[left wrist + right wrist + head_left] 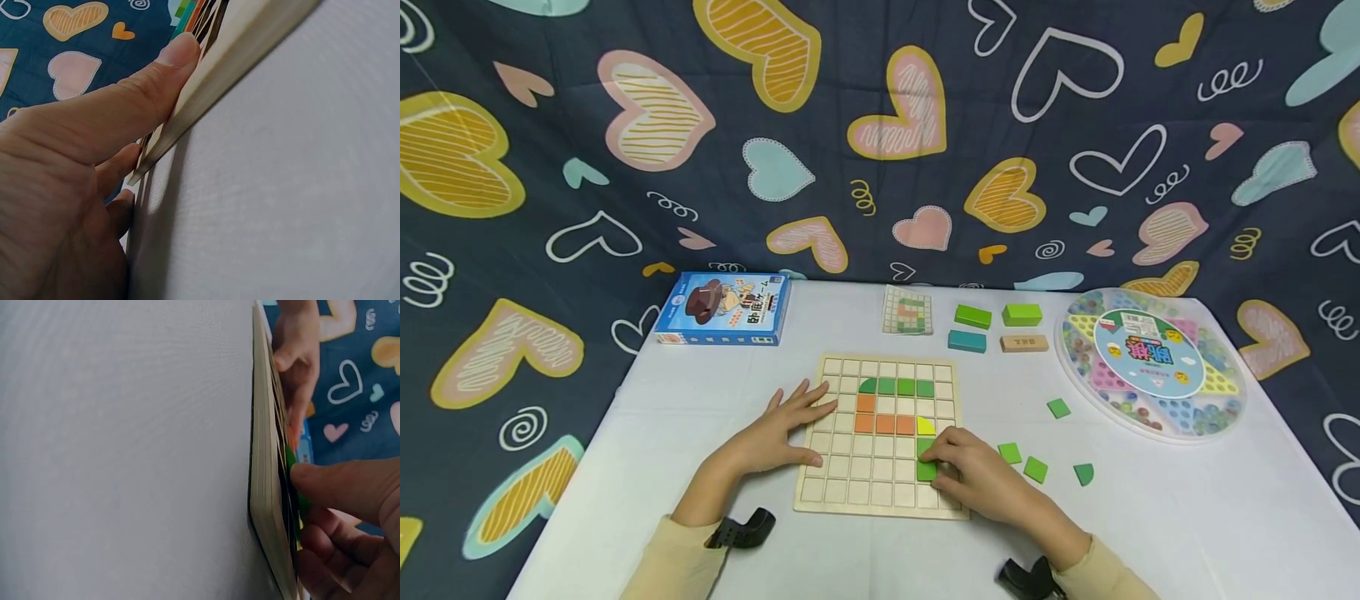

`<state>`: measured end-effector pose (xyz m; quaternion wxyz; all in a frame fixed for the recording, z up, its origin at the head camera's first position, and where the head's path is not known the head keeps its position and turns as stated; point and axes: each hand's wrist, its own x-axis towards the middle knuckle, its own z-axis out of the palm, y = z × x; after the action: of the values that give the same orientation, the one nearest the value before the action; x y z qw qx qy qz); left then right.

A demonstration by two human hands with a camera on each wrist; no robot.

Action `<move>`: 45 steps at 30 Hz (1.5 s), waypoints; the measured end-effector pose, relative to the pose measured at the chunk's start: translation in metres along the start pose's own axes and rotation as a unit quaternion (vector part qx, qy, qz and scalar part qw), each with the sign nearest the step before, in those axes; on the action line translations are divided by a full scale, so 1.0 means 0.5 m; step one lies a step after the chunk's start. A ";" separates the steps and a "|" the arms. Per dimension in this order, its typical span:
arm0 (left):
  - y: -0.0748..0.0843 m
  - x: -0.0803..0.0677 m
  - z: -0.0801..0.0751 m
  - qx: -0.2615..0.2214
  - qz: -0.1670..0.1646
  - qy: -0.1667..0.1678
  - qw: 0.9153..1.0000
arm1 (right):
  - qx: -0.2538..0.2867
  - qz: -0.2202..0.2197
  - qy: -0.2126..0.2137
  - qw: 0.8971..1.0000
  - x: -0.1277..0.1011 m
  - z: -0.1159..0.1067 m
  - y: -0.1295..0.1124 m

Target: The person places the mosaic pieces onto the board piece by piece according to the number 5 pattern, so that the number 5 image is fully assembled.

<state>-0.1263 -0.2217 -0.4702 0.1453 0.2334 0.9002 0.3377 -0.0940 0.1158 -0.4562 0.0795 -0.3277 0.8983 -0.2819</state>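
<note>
Heart-print cloth hangs behind the white table [700, 433], where the left hand [778, 429] lies flat, fingers relaxed, steadying the wooden grid board [842, 492]. The right hand [973, 471] pinches a green tile [927, 471] into a lower-right cell; pressing it flush looks next. Four loose green tiles wait right, beside four blocks.

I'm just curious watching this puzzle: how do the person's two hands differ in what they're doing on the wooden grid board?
The left hand lies flat with fingers spread, resting on the wooden grid board's left edge and holding nothing. The right hand has curled fingers and presses a green tile into a square near the board's lower right. The left hand sits beside the orange tiles, the right just below the yellow tile. Both touch the board.
</note>
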 end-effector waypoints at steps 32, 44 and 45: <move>-0.007 -0.002 -0.006 0.000 0.009 0.010 1.000 | -0.027 0.219 0.133 0.966 -0.244 -0.143 0.173; -0.001 -0.005 -0.002 -0.008 -0.001 0.005 1.000 | -0.045 0.179 0.145 0.972 -0.249 -0.133 0.190; -0.001 -0.005 -0.001 -0.008 -0.004 0.004 1.000 | -0.045 0.179 0.143 0.972 -0.251 -0.133 0.191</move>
<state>-0.1247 -0.2237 -0.4697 0.1451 0.2275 0.8988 0.3455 -0.0708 0.2852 -0.4596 -0.0157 -0.1210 0.9561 -0.2665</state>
